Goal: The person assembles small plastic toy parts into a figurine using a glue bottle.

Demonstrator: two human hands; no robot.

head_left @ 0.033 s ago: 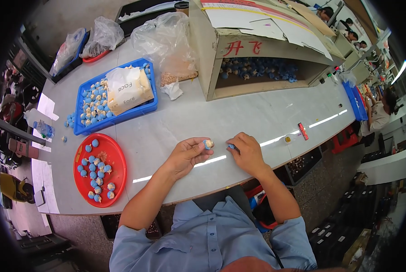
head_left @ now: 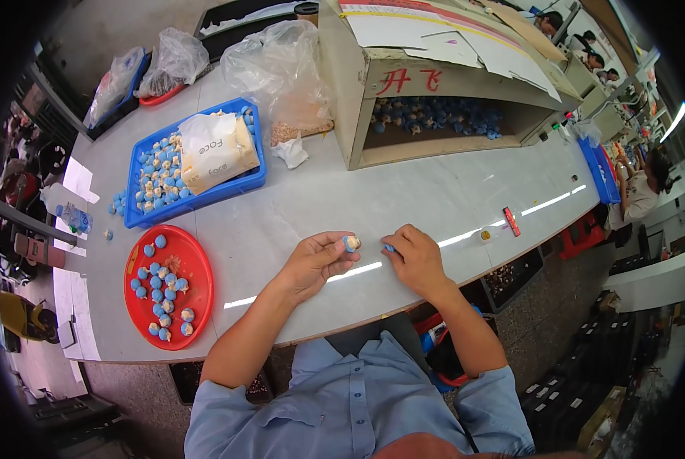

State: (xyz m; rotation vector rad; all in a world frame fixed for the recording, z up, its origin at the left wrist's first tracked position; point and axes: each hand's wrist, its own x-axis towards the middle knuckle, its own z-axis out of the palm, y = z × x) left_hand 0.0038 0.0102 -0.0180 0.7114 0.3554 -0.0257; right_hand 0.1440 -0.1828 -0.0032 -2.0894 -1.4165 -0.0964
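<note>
My left hand (head_left: pixel 316 260) is held just above the grey table (head_left: pixel 404 191) near its front edge. Its fingertips pinch a small round blue and cream piece (head_left: pixel 351 242). My right hand (head_left: pixel 417 258) rests on the table just to the right. It is closed over a small blue piece (head_left: pixel 388 248) that shows at its fingertips. The two hands are a few centimetres apart. To the left, a red round tray (head_left: pixel 198 302) holds several similar blue and cream pieces.
A blue tray (head_left: pixel 205 200) of pieces with a paper pack stands behind the red tray. A cardboard box (head_left: pixel 358 122) lying on its side holds more blue pieces. Plastic bags (head_left: pixel 281 69) sit at the back. A small red object (head_left: pixel 511 221) lies to the right. A person (head_left: pixel 642 187) works at the far right.
</note>
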